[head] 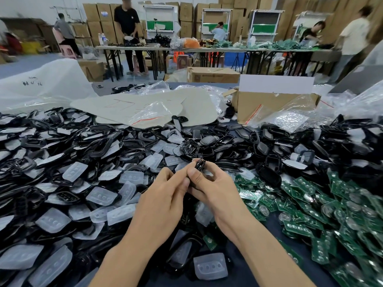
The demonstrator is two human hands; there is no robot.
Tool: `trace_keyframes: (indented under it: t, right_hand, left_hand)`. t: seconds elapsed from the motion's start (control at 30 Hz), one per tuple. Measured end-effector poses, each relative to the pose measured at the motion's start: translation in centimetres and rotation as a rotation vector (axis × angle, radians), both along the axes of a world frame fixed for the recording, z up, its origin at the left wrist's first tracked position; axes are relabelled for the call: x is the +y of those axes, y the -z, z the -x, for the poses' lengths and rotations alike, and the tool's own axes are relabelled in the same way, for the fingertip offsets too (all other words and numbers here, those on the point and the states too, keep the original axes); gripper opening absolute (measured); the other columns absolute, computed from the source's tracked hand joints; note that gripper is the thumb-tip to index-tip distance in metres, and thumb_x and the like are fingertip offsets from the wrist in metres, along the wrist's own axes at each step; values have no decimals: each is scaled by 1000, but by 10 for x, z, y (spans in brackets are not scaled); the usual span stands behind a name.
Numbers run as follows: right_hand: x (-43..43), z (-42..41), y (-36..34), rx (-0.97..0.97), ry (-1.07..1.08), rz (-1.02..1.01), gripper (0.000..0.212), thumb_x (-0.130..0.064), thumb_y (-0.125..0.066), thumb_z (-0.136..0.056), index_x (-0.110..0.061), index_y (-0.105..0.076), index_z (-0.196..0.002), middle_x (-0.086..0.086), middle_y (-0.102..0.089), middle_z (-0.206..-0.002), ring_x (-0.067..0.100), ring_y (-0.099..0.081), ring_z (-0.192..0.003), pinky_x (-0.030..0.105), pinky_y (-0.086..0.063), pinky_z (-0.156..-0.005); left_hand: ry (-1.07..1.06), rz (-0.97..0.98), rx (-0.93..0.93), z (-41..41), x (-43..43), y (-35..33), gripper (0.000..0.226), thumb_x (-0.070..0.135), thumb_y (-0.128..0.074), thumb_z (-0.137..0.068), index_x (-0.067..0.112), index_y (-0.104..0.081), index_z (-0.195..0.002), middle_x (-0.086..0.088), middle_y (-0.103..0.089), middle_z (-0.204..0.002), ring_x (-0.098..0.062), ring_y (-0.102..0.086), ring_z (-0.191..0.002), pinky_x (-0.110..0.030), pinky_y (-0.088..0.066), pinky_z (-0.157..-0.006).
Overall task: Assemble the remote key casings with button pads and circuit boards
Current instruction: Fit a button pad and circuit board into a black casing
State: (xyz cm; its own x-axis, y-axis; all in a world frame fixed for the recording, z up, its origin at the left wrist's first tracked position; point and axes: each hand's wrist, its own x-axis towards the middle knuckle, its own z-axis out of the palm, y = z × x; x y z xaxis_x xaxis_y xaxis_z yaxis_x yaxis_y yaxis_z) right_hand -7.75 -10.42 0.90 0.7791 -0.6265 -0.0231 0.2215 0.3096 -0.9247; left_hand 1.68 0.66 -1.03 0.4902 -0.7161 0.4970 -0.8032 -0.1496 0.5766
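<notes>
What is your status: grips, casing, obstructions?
Left grip, right grip both pinching small black plastic key casing. Inside hidden. Translucent button pads left, green circuit boards right; nothing blocking.

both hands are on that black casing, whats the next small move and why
Likely press the black casing firmly together and check its seam: the left hand and right hand both pinch it edge-on between them, as if closing it. What sits inside it is hidden, so this is a guess.
</notes>
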Motion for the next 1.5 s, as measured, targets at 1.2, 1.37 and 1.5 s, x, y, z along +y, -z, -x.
trace_keyframes:
  t: [1.2, 1.37, 1.5]
  right_hand:
    - [-4, -2, 0, -163, -111, -383, 30, -30, -81, -77, -4, -74, -92, 12, -76, -92, 17, -74, -81, 21, -59, -70]
    - [-2, -4, -1, -146, -83, -455, 37, -29, -79, -73, 1, -72, -93, 15, -74, -84, 18, -74, -71, 21, -59, -63]
    - [-4, -4, 1, -130, -66, -421, 39, -31, -78, -73, -2, -69, -97, 13, -75, -87, 16, -73, -72, 21, -59, -65]
  left_hand:
    - [-106, 227, -90, 7, -8, -4, 20, 44, -59, -97, 35, -69, -112, 14, -56, -89, -7, -59, -74, -32, -52, -55]
    - [-95, 232, -53, 6, -8, -3, 19, 45, -58, -92, 31, -62, -105, 17, -60, -97, -1, -61, -85, -28, -53, -63]
    - [-91, 228, -120, 4, -8, -3, 11, 38, -62, -92, 32, -61, -101, 16, -58, -93, -2, -55, -72, -33, -53, -54]
